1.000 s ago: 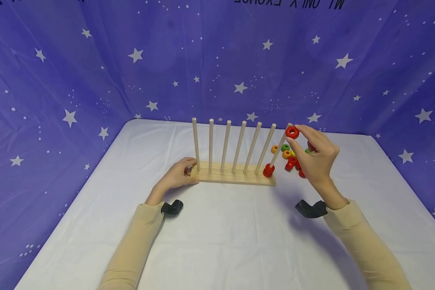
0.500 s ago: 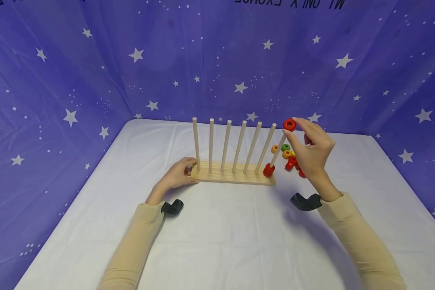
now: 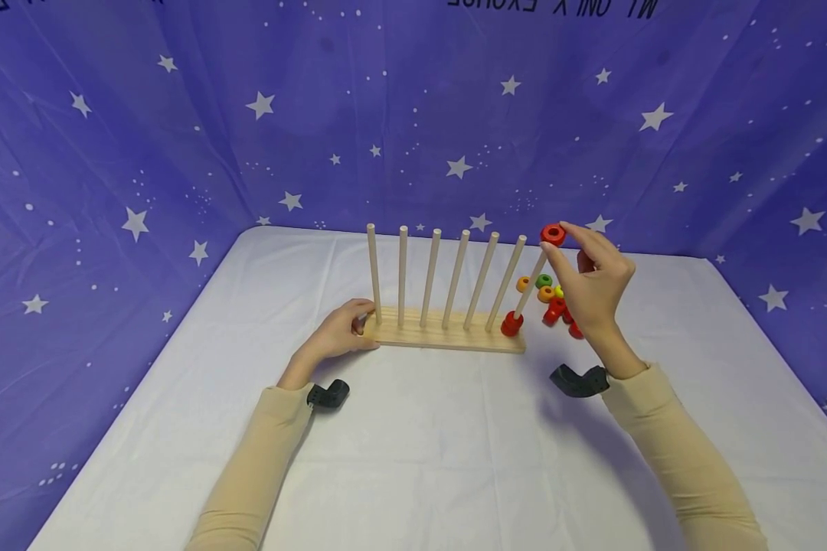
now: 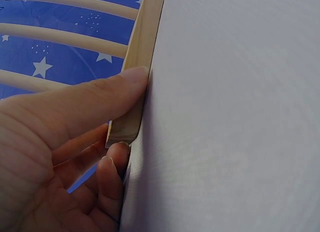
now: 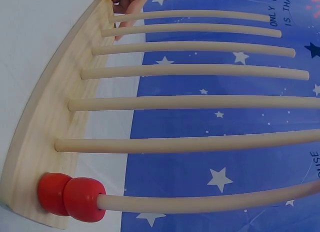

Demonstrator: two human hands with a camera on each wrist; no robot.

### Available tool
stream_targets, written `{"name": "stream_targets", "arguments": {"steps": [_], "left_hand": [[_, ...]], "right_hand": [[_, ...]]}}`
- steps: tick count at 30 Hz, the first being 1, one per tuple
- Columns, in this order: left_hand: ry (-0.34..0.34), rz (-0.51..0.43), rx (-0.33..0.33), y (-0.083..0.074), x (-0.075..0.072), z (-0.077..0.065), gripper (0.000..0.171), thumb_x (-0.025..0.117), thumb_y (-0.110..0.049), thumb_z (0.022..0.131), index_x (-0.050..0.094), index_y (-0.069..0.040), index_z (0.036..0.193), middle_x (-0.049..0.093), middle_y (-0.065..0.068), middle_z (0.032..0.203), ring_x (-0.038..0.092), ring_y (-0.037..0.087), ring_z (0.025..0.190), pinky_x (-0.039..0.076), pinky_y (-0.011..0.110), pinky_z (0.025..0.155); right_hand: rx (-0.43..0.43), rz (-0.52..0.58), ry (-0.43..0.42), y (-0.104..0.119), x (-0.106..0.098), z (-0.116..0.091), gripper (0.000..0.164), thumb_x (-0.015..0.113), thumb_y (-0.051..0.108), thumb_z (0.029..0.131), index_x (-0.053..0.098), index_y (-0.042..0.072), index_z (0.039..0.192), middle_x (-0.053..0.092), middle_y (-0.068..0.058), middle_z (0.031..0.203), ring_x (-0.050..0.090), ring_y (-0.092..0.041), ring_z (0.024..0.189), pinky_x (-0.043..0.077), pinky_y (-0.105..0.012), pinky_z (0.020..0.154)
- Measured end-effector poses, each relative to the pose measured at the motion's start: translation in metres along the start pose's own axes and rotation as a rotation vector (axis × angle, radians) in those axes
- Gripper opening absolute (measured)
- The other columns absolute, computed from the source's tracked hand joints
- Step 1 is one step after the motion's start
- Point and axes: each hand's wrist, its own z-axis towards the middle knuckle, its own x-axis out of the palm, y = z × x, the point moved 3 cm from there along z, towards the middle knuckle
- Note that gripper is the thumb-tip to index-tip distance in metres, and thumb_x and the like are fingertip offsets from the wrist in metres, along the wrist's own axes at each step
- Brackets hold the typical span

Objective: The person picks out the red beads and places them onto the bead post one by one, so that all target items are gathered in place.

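A wooden peg stand (image 3: 434,337) with several upright pegs stands on the table. At its left end my left hand (image 3: 338,333) grips the base; in the left wrist view, the thumb (image 4: 115,95) presses along the base's edge and the fingers curl at the end. My right hand (image 3: 596,287) pinches a red ring-shaped bead (image 3: 547,238) between thumb and fingertips, at the top of the rightmost peg (image 3: 531,287). Whether the peg's tip is inside its hole, I cannot tell. Two red beads (image 5: 82,199) sit stacked at the foot of that peg.
Behind my right hand lie loose red beads (image 3: 555,311), orange beads (image 3: 546,294), a green bead (image 3: 544,281) and a yellow bead (image 3: 559,291), partly hidden. A white cloth (image 3: 413,444) covers the table. Purple star-patterned fabric (image 3: 413,115) hangs behind it.
My right hand has risen and shifted slightly left, bringing the red bead from beside the rightmost peg to its top. The bead has tilted, its hole turning upward. My left hand stays put.
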Motion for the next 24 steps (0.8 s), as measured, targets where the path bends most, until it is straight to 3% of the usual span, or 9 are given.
{"name": "stream_targets", "arguments": {"steps": [6,13,24], "left_hand": [[0.003,0.004,-0.011,-0.001,0.0,-0.001,0.074,0.077,-0.011,0.075,0.042,0.006,0.137,0.046,0.02,0.136,0.049,0.018,0.081,0.04,0.024,0.069],[0.003,0.001,-0.002,0.001,0.001,0.001,0.074,0.077,-0.011,0.074,0.041,0.008,0.137,0.046,0.021,0.135,0.049,0.017,0.08,0.04,0.022,0.067],[-0.005,0.01,-0.001,0.002,0.001,0.002,0.073,0.077,-0.012,0.074,0.043,0.006,0.136,0.047,0.018,0.135,0.048,0.016,0.079,0.04,0.021,0.067]], "right_hand": [[0.027,-0.017,0.027,-0.004,0.0,-0.001,0.029,0.078,0.005,0.072,0.073,0.0,0.1,0.058,-0.011,0.073,0.027,0.003,0.054,0.023,-0.014,0.053],[0.065,-0.011,0.049,-0.008,0.0,-0.005,0.027,0.078,0.006,0.073,0.073,0.0,0.098,0.045,0.013,0.068,0.028,0.002,0.053,0.022,-0.016,0.051],[0.083,-0.018,0.093,-0.014,-0.001,-0.014,0.027,0.078,0.007,0.074,0.073,0.002,0.1,0.051,0.02,0.075,0.029,0.002,0.052,0.022,-0.016,0.05]]}}
